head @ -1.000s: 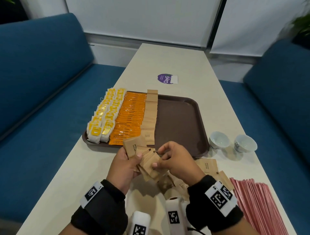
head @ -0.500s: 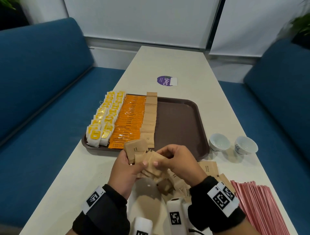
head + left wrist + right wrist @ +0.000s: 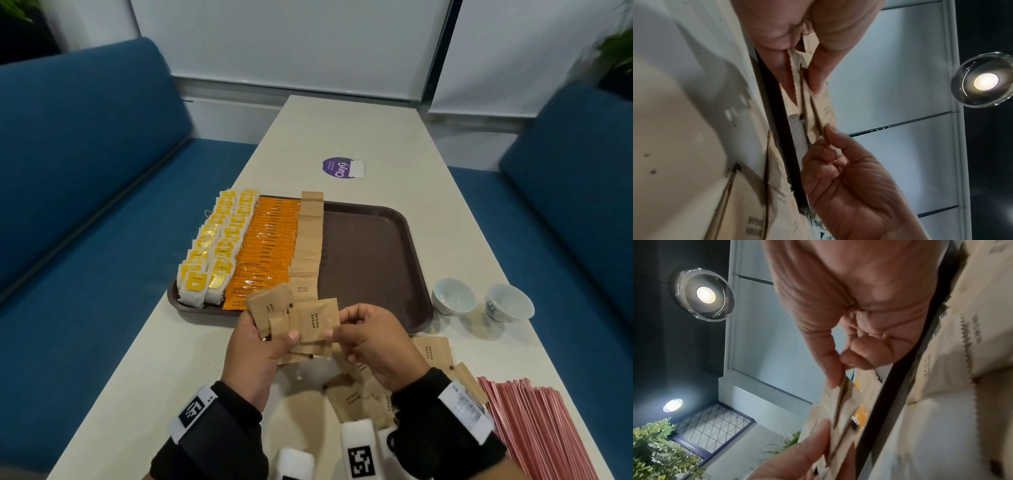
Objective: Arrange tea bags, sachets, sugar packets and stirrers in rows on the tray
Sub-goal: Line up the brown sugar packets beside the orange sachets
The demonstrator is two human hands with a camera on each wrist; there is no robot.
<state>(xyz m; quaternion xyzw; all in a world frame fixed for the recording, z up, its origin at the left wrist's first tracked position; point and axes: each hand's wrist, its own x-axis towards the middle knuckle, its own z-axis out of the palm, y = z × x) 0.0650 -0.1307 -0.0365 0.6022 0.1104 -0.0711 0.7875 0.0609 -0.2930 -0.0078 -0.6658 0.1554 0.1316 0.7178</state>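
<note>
We hold sugar packets fanned in left hand; right hand pinches top packet edge, above tray near rim. Bare tray space ahead-right, beside sugar row.

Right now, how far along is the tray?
Done: tea bags, orange sachets and one brown sugar row fill the tray's left half. In hand: left hand and right hand grip sugar packets. Left: loose packets, stirrers.

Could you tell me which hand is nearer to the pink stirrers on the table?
Right. The right hand is just left of the pink stirrers; the left hand is farther left.
</note>
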